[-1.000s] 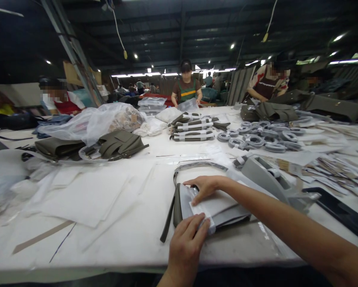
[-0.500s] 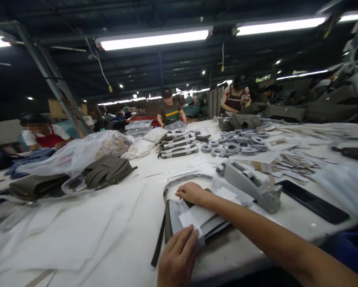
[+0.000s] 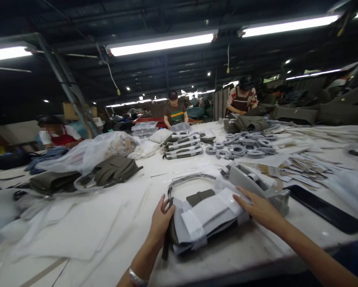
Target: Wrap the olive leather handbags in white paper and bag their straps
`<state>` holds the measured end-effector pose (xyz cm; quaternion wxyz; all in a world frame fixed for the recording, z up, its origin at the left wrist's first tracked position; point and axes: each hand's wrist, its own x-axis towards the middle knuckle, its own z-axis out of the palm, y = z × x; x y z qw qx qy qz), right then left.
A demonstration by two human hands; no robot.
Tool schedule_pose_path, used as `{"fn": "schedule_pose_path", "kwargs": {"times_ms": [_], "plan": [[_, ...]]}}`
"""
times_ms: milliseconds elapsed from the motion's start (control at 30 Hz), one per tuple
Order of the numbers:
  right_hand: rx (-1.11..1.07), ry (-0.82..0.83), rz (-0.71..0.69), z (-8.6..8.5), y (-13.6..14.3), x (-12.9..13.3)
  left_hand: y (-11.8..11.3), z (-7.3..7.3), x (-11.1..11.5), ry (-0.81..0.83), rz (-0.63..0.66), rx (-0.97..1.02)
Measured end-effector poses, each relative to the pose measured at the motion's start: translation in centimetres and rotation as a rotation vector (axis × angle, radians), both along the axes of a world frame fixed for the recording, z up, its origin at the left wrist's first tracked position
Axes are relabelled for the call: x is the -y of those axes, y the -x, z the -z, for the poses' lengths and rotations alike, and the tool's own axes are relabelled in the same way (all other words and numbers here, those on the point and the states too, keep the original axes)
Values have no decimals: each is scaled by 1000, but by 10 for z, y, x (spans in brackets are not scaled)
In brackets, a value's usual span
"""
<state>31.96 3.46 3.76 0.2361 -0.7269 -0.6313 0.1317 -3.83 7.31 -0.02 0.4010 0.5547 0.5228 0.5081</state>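
A dark olive handbag (image 3: 201,196), partly wrapped in white paper (image 3: 212,211) and clear tape, lies on the white table in front of me. Its wrapped handle (image 3: 193,178) arches over the far side. My left hand (image 3: 161,219) grips the bag's left edge, thumb toward me and fingers by the strap. On the right end of the wrapping, my right hand (image 3: 256,207) rests with its fingers stretched out. Right behind that hand stands a grey tape dispenser (image 3: 244,179). The bag's underside is hidden.
A dark phone (image 3: 324,209) lies at the right. White sheets (image 3: 77,227) cover the left side. Farther back are wrapped rolls (image 3: 237,149), bundled olive pieces (image 3: 183,147), paper strips (image 3: 304,171) and a plastic bag (image 3: 89,147). Several people work around the table.
My left hand has moved from the bag's front to its left edge. My right hand has drawn back from the bag's top to its right end. The view has shifted slightly left.
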Motion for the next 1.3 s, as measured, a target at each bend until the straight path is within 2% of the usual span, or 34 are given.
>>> {"fn": "schedule_pose_path", "kwargs": {"times_ms": [100,233,267,333,400,467,567,633,733,833,1000,1100,1200,1300], "plan": [[-139,-132,31,-7,5,-9,3,-27,12,-107,-68,89],[-128,-395,0,-20,26,-27,19,-67,28,-276,-208,205],[-115,-476,-8,-23,36,-30,22,-75,32,-304,-201,205],[-167,-564,-59,-30,59,-30,23,-86,38,-336,-107,196],[-382,-468,-204,-41,86,-22,19,-94,46,-339,50,210],[-730,-299,-395,-57,113,-9,9,-103,55,-323,205,227],[-1205,-236,-614,-91,147,5,-7,-121,65,-302,300,213],[-1380,-255,-636,-115,161,8,-15,-136,66,-280,298,215],[-1513,-282,-526,-140,170,6,-21,-153,62,-220,331,206],[-1544,-353,-431,-147,171,4,-24,-155,57,-175,352,157],[-1486,-428,-476,-142,178,12,-22,-128,59,-248,191,-42],[-1491,-425,-471,-144,184,13,-15,-118,65,-326,101,-16],[-1524,-405,-511,-144,185,12,-8,-123,69,-404,46,23],[-1505,-354,-630,-130,181,16,-1,-135,68,-443,84,-58]]}}
